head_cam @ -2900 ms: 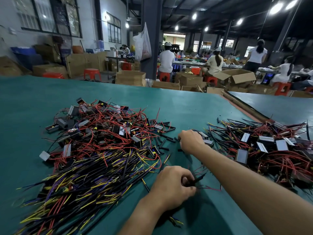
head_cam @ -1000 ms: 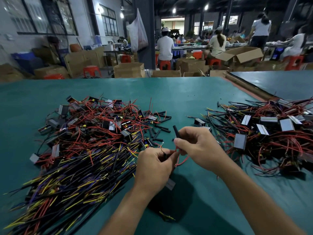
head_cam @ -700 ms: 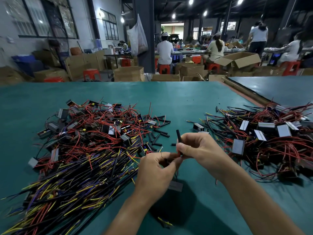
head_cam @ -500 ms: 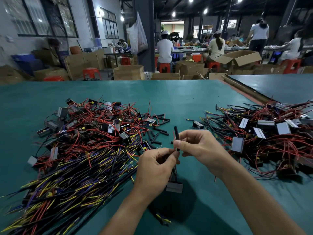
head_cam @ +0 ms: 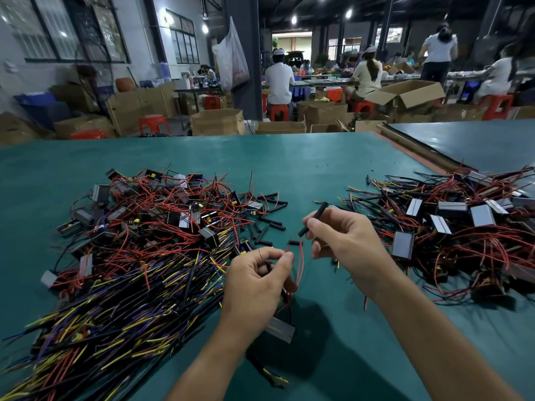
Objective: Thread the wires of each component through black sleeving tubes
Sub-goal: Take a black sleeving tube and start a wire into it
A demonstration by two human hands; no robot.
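Note:
My left hand (head_cam: 257, 282) pinches the thin red wires (head_cam: 299, 267) of a small grey component (head_cam: 279, 330) that hangs below it over the green table. My right hand (head_cam: 344, 241) pinches a short black sleeving tube (head_cam: 314, 218), held tilted, its lower end just above and right of the wire tips. The red wire ends stand apart from the tube's mouth. More loose black tubes (head_cam: 267, 224) lie on the table just beyond my hands.
A big heap of components with red, yellow and purple wires (head_cam: 130, 250) fills the left of the green table (head_cam: 304, 157). A second heap of components (head_cam: 451, 227) lies at the right. People sit at benches among cardboard boxes (head_cam: 217, 121) beyond the table.
My right hand has lifted the black tube up and right, off the wires. The red wire ends now show free between my hands. Earlier, both hands were close together with tube over the wires.

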